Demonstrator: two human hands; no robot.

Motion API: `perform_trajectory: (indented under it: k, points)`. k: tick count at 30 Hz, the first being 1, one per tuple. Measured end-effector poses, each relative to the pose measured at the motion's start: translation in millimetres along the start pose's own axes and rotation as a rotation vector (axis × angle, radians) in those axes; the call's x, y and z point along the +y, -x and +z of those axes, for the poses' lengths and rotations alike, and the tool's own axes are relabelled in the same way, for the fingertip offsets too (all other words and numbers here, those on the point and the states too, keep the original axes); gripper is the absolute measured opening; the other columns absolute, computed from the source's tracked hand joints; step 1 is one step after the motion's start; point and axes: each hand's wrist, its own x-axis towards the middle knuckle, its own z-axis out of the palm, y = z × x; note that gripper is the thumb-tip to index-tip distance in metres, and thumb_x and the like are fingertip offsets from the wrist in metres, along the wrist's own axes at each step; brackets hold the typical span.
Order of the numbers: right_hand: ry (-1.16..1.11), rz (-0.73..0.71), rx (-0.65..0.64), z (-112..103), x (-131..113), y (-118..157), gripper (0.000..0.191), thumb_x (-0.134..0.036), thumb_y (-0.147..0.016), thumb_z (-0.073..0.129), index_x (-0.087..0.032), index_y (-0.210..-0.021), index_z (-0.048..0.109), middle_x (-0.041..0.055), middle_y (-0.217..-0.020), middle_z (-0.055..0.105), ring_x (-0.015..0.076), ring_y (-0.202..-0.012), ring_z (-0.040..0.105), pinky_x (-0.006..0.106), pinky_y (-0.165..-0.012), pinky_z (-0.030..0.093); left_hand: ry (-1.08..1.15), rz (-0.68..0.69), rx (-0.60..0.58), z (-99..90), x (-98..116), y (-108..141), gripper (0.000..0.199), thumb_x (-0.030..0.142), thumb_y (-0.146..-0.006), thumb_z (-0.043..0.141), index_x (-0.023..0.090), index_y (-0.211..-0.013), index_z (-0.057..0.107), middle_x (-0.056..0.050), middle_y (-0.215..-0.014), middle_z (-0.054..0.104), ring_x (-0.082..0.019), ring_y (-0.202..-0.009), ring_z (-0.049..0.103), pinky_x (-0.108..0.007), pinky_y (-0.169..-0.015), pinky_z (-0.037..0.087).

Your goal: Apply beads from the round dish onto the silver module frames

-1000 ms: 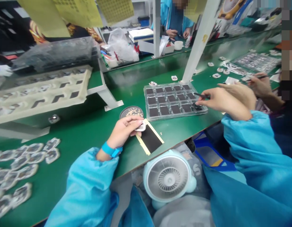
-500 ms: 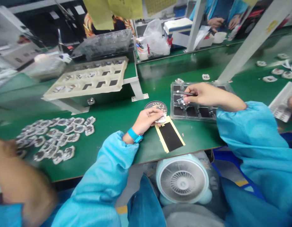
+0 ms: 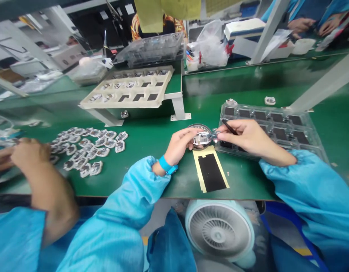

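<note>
My left hand (image 3: 181, 143) is closed on a small white housing (image 3: 201, 139) with metallic parts inside, held over a round dark dish (image 3: 198, 127). My right hand (image 3: 242, 138) grips dark tweezers (image 3: 230, 127), and its fingertips also pinch a small bluish, see-through part (image 3: 214, 135). This part is right at the housing's right edge; whether the two touch I cannot tell. Below the housing, a black pad (image 3: 212, 172) edged with yellow tape lies on the green table. A clear plastic tray (image 3: 314, 130) with dark squares in its pockets sits under and beyond my right hand.
Several white housings (image 3: 89, 149) lie grouped on the left, beside a co-worker's hand (image 3: 28, 153). A cream tray (image 3: 117, 104) stands on a raised shelf behind. A slanted post (image 3: 321, 75) rises at right. A pale blue fan (image 3: 219, 234) is below the table edge.
My right hand has come left from above the clear tray, bringing the tweezers and the small part to the housing. My left hand now tilts the housing's inside into view. The camera view has shifted.
</note>
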Motion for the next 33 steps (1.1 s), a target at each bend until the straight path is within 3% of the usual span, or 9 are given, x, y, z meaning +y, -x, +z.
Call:
perform_trajectory:
  k: [7,12,17,20,22,27,33]
  points:
    - [-0.05,0.061,-0.064,17.7,0.9,5.4,0.039,-0.052,-0.076,0.077,-0.013,-0.082,0.076,0.0063,-0.082,0.074,0.0121,-0.076,0.068,0.023,-0.073,0.053,-0.011,0.136,-0.013,-0.3,-3.1,2.3,0.029,0.028,-0.09,0.064,0.018,-0.114,0.077,-0.01,-0.124,0.07,-0.013,-0.077,0.06,-0.023,-0.061,0.046]
    - [-0.073,0.056,-0.034,24.3,7.9,4.8,0.042,-0.054,-0.078,0.076,-0.012,-0.081,0.074,0.0052,-0.079,0.073,0.0082,-0.071,0.064,0.019,-0.069,0.048,-0.032,0.177,-0.063,1.2,-4.4,5.3,0.035,0.023,-0.087,0.064,0.02,-0.12,0.075,-0.009,-0.129,0.069,-0.021,-0.098,0.067,-0.024,-0.065,0.05]
    - [-0.076,0.097,-0.004,26.4,13.1,4.7,0.047,-0.058,-0.079,0.073,-0.011,-0.084,0.074,0.0046,-0.075,0.07,0.0044,-0.06,0.054,0.018,-0.059,0.041,-0.057,0.255,-0.105,5.2,-2.6,8.3,0.034,0.027,-0.09,0.066,0.019,-0.122,0.073,-0.009,-0.131,0.068,-0.027,-0.117,0.065,-0.034,-0.092,0.056]
    - [-0.091,0.132,0.007,27.0,13.3,4.4,0.05,-0.061,-0.079,0.071,-0.01,-0.082,0.072,0.0038,-0.07,0.067,0.0022,-0.054,0.046,0.018,-0.053,0.034,-0.083,0.292,-0.108,6.6,-2.5,9.9,0.035,0.029,-0.091,0.068,0.019,-0.124,0.072,-0.01,-0.132,0.067,-0.027,-0.121,0.064,-0.037,-0.098,0.055]
    - [-0.091,0.142,0.003,27.1,13.6,3.9,0.051,-0.062,-0.079,0.071,-0.01,-0.08,0.071,0.003,-0.067,0.065,0.0014,-0.052,0.042,0.018,-0.051,0.029,-0.146,0.317,-0.094,6.8,-3.9,10.5,0.039,0.03,-0.09,0.07,0.019,-0.127,0.07,-0.011,-0.132,0.067,-0.026,-0.116,0.066,-0.035,-0.094,0.056]
    - [-0.09,0.156,0.012,27.1,18.1,2.3,0.052,-0.062,-0.079,0.07,-0.01,-0.077,0.07,0.0029,-0.065,0.062,0.0014,-0.051,0.039,0.018,-0.048,0.023,-0.45,0.44,-0.041,5.4,-7.0,10.4,0.048,0.028,-0.085,0.076,0.021,-0.132,0.066,-0.01,-0.131,0.067,-0.014,-0.079,0.063,-0.026,-0.067,0.053]
    - [-0.141,0.127,0.035,29.8,21.7,2.2,0.048,-0.059,-0.079,0.072,-0.01,-0.083,0.072,0.0043,-0.071,0.067,0.0022,-0.053,0.042,0.018,-0.05,0.026,-0.555,0.5,0.004,6.5,-5.1,10.6,0.045,0.03,-0.088,0.074,0.021,-0.131,0.067,-0.011,-0.131,0.068,-0.016,-0.083,0.064,-0.027,-0.068,0.053]
